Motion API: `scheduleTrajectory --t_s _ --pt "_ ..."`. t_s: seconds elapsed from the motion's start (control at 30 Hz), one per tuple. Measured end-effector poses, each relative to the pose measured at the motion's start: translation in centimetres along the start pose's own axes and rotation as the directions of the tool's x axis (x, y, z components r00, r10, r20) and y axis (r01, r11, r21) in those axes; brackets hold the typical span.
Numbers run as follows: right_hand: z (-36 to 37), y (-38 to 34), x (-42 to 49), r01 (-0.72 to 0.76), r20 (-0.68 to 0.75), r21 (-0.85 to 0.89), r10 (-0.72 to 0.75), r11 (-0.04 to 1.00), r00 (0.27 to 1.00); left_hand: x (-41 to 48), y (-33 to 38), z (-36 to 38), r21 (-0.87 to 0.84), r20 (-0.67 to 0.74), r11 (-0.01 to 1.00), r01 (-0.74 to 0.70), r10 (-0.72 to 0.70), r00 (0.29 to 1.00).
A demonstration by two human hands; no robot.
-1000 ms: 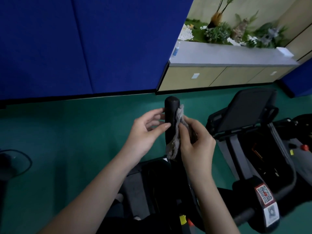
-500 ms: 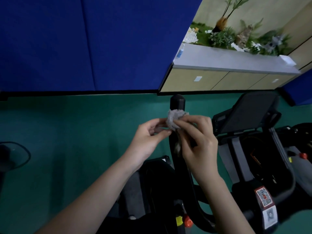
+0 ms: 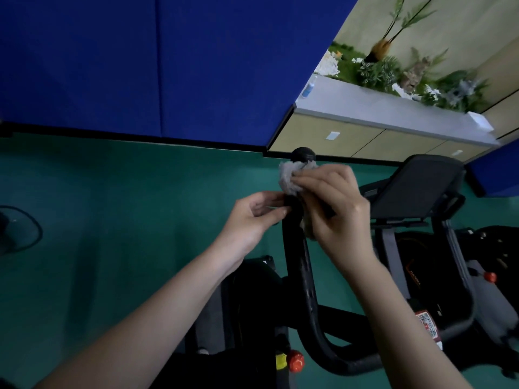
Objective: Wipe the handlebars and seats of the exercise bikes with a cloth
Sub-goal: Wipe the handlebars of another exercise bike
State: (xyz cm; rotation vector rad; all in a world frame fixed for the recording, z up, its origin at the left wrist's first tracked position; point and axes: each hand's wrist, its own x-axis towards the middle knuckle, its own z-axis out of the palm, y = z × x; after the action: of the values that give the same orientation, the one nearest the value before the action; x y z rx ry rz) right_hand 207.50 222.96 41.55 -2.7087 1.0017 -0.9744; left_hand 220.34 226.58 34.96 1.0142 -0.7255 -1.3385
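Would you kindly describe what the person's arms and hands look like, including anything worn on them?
Both arms are bare as far as the picture shows: no sleeve covers the left forearm or the right forearm. The left hand and right hand wear no gloves, and no watch, bracelet or ring is visible.

Handlebar (image 3: 297,256) partly behind cloth (image 3: 289,178), label (image 3: 428,329) blurred, unreadable
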Motion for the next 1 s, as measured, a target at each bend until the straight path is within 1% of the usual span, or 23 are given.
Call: scheduleTrajectory --t_s 0.1,0.13,0.2,0.27,0.3,0.33,0.37,0.4,0.5,0.57,0.63,0.7,0.73,0.8,0.9,0.93,1.0 --pt "0.4 -0.7 -1.7 -0.061 -0.011 0.006 0.061 0.998 0.998 -0.1 0.0 0.1 0.004 0.005 1.0 -0.015 0.015 1.0" --pt "0.3 -0.8 -2.1 -0.094 -0.045 0.017 0.095 0.995 0.994 -0.1 0.0 0.1 0.012 0.009 1.0 -0.017 0.017 1.0" --pt "0.1 -1.3 -2.0 -0.17 -0.167 0.05 0.176 0.984 0.97 -0.1 0.0 0.1 0.029 -0.001 0.999 -0.019 0.019 1.0" --pt "0.0 -1.8 -0.4 -0.243 -0.325 0.101 0.262 0.965 0.909 0.0 -0.1 0.0 0.043 -0.03 0.999 -0.02 0.022 0.999" --pt "0.1 -2.0 0.8 -0.288 -0.398 0.13 0.316 0.949 0.862 0.1 -0.1 0.0 0.041 -0.033 0.999 -0.019 0.021 0.999" --pt "0.3 -2.1 1.9 -0.34 -0.451 0.157 0.374 0.927 0.81 0.2 -0.1 -0.1 0.041 -0.03 0.999 -0.019 0.02 0.999" --pt "0.5 -2.1 3.0 -0.395 -0.471 0.179 0.431 0.901 0.77 0.2 -0.1 -0.1 0.042 -0.024 0.999 -0.019 0.02 1.0" --pt "0.8 -2.0 4.0 -0.451 -0.449 0.193 0.487 0.871 0.749 0.2 -0.2 -0.1 0.042 -0.018 0.999 -0.018 0.019 1.0" --pt "1.9 -1.0 5.0 -0.61 -0.251 0.228 0.651 0.759 0.716 0.4 -0.3 -0.3 0.04 -0.01 0.999 -0.009 0.01 1.0" --pt "2.4 -0.3 4.7 -0.693 -0.123 0.33 0.757 0.642 0.642 0.5 -0.3 -0.4 0.056 -0.007 0.998 -0.004 0.004 1.0" --pt "2.7 0.2 4.3 -0.735 0.013 0.465 0.826 0.493 0.563 0.5 -0.3 -0.5 0.066 -0.005 0.998 -0.001 0.001 1.0" --pt "2.8 0.6 4.2 -0.731 0.117 0.568 0.842 0.379 0.527 0.6 -0.4 -0.5 0.059 -0.003 0.998 -0.006 0.006 1.0" --pt "2.8 0.6 4.3 -0.73 0.15 0.591 0.842 0.344 0.518 0.6 -0.4 -0.4 0.053 -0.004 0.999 -0.009 0.009 1.0" --pt "2.7 0.5 4.0 -0.742 0.187 0.588 0.839 0.322 0.512 0.6 -0.4 -0.5 0.048 -0.002 0.999 -0.011 0.011 1.0" --pt "3.0 0.4 2.0 -0.766 0.207 0.547 0.832 0.338 0.515 0.7 -0.6 -0.5 0.056 -0.002 0.998 -0.011 0.011 1.0" --pt "3.0 0.3 1.6 -0.764 0.21 0.553 0.832 0.333 0.514 0.8 -0.6 -0.5 0.056 -0.004 0.998 -0.007 0.007 1.0" --pt "3.0 0.2 1.8 -0.737 0.203 0.61 0.843 0.29 0.499 0.8 -0.7 -0.5 0.043 -0.008 0.999 0.001 -0.001 1.0"
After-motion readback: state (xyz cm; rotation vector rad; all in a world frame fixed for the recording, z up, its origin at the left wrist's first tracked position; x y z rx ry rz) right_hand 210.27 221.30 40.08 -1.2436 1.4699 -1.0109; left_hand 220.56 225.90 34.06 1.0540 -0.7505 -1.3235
